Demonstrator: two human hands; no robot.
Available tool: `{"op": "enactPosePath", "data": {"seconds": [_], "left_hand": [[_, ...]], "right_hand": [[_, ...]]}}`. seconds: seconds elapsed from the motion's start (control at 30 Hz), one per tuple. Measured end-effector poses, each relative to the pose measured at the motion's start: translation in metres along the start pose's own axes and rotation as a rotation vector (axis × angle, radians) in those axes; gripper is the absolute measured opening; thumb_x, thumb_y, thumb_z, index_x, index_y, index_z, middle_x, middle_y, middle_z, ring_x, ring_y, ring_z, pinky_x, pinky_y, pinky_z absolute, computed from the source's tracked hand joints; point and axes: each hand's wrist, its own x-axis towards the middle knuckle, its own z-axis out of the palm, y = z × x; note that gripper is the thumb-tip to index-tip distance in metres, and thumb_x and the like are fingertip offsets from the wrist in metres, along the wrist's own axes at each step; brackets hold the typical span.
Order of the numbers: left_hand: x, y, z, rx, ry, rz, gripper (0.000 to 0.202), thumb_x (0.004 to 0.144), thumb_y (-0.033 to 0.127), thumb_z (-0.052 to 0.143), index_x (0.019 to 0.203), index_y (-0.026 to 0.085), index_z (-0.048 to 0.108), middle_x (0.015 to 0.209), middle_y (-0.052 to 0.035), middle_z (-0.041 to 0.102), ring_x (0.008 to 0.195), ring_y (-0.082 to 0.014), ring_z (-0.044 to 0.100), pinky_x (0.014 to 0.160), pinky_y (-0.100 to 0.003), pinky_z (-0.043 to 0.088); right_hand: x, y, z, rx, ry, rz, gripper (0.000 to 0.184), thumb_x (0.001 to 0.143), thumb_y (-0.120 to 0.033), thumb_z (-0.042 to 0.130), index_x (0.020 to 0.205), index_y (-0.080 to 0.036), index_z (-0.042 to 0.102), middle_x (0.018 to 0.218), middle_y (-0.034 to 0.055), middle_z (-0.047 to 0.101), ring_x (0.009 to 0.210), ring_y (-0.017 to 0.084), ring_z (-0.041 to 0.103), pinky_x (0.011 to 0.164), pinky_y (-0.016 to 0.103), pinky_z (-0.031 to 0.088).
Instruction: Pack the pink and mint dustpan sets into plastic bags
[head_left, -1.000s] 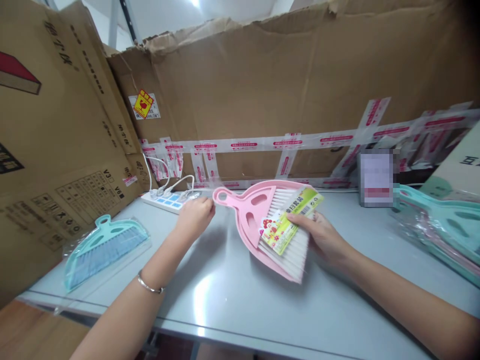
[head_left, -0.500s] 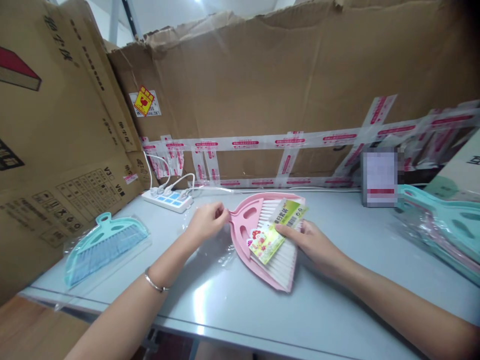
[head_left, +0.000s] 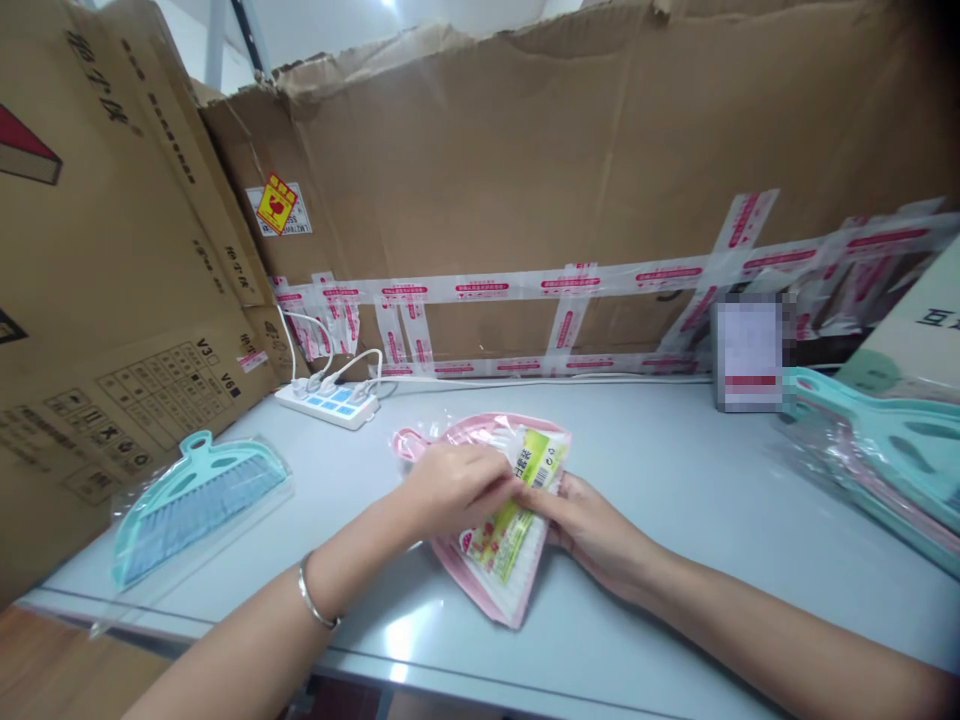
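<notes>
Evidently, a pink dustpan (head_left: 466,580) is held just over or against the bench (head_left: 660,460), near its middle; which of the two cannot be told. A white brush (head_left: 526,570) and a printed card (head_left: 511,545) are carried on its face, and clear film (head_left: 444,432) is seen around the handle and across the front. The pan's right edge is grasped by the right grip (head_left: 600,530), thumb over the card. The left grip (head_left: 463,488) is laid across the pan with bent fingers, their tips beside that thumb; whether film is pinched there cannot be told. The step in hand is judged to be the settling of the film, for which a steady right hold and a light, flat pull by the left seem called for. Farther out, a wrapped green dustpan (head_left: 196,500) is set at left, a power strip (head_left: 328,405) behind, more dustpans (head_left: 900,440) at right, and a large carton (head_left: 487,180) beyond.
</notes>
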Motion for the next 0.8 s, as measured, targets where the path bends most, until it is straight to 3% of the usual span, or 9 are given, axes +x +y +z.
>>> {"op": "enactPosePath", "data": {"seconds": [0.1,0.17,0.23,0.3,0.37,0.43,0.5,0.6,0.8], "left_hand": [[-0.004,0.000,-0.005,0.060,0.066,0.147,0.022,0.087,0.036,0.048,0.092,0.020,0.063,0.081,-0.0068,0.068,0.077,-0.0180,0.060,0.071,-0.029,0.041],[-0.008,-0.007,-0.010,0.099,0.344,0.110,0.020,0.085,0.033,0.053,0.099,0.021,0.060,0.091,-0.0071,0.068,0.089,-0.0203,0.060,0.083,-0.034,0.041],[-0.010,-0.018,-0.014,0.063,0.705,-0.069,0.028,0.084,0.031,0.054,0.110,0.022,0.054,0.110,-0.0086,0.062,0.106,-0.0220,0.055,0.095,-0.037,0.037],[-0.008,-0.029,-0.014,-0.137,0.918,-0.358,0.040,0.085,0.035,0.051,0.122,0.022,0.043,0.131,-0.0106,0.048,0.120,-0.0220,0.046,0.101,-0.037,0.035],[-0.003,-0.035,-0.009,-0.514,0.859,-0.660,0.046,0.088,0.040,0.044,0.129,0.021,0.035,0.141,-0.0118,0.037,0.123,-0.0215,0.045,0.100,-0.036,0.039],[0.003,-0.034,0.000,-0.934,0.608,-0.836,0.046,0.090,0.044,0.037,0.129,0.019,0.036,0.140,-0.0137,0.040,0.119,-0.0222,0.051,0.097,-0.036,0.042],[0.006,-0.026,0.012,-1.239,0.384,-0.815,0.048,0.091,0.048,0.036,0.127,0.017,0.041,0.135,-0.0142,0.048,0.115,-0.0234,0.054,0.097,-0.037,0.044],[0.004,-0.007,0.027,-1.445,0.221,-0.678,0.052,0.085,0.050,0.052,0.127,0.021,0.044,0.132,-0.0108,0.052,0.117,-0.0247,0.053,0.099,-0.039,0.043],[0.000,0.007,0.039,-1.418,0.297,-0.654,0.065,0.070,0.030,0.074,0.127,0.020,0.043,0.130,-0.0109,0.054,0.118,-0.0252,0.052,0.098,-0.037,0.044]], "right_hand": [[0.004,0.000,-0.003,0.108,0.100,-0.045,0.027,0.064,-0.019,0.075,0.088,-0.014,0.065,0.087,0.0062,0.072,0.078,0.020,0.068,0.071,0.030,0.056],[0.008,-0.004,-0.007,0.208,0.184,-0.084,0.021,0.068,-0.015,0.071,0.088,-0.015,0.064,0.089,0.0061,0.072,0.078,0.018,0.068,0.069,0.026,0.057],[0.012,-0.009,-0.012,0.295,0.255,-0.139,0.020,0.071,-0.010,0.066,0.090,-0.016,0.063,0.092,0.0056,0.071,0.082,0.017,0.068,0.069,0.023,0.057],[0.014,-0.013,-0.015,0.355,0.298,-0.203,0.026,0.072,-0.007,0.064,0.095,-0.018,0.063,0.094,0.0043,0.071,0.086,0.017,0.068,0.070,0.022,0.058],[0.015,-0.014,-0.017,0.380,0.311,-0.262,0.035,0.071,-0.007,0.066,0.102,-0.020,0.061,0.095,0.0029,0.071,0.089,0.017,0.068,0.072,0.023,0.058],[0.016,-0.013,-0.017,0.364,0.306,-0.290,0.040,0.069,-0.009,0.069,0.106,-0.022,0.060,0.095,0.0021,0.071,0.090,0.018,0.067,0.073,0.023,0.059],[0.016,-0.010,-0.016,0.336,0.304,-0.293,0.040,0.068,-0.012,0.071,0.105,-0.022,0.060,0.095,0.0023,0.071,0.091,0.019,0.067,0.073,0.024,0.059],[0.017,-0.007,-0.017,0.335,0.320,-0.316,0.038,0.066,-0.014,0.073,0.102,-0.021,0.061,0.097,0.0027,0.071,0.094,0.019,0.066,0.074,0.024,0.059],[0.020,-0.004,-0.017,0.346,0.302,-0.285,0.036,0.065,-0.016,0.076,0.098,-0.019,0.062,0.097,0.0027,0.071,0.090,0.018,0.067,0.073,0.023,0.058]]}}
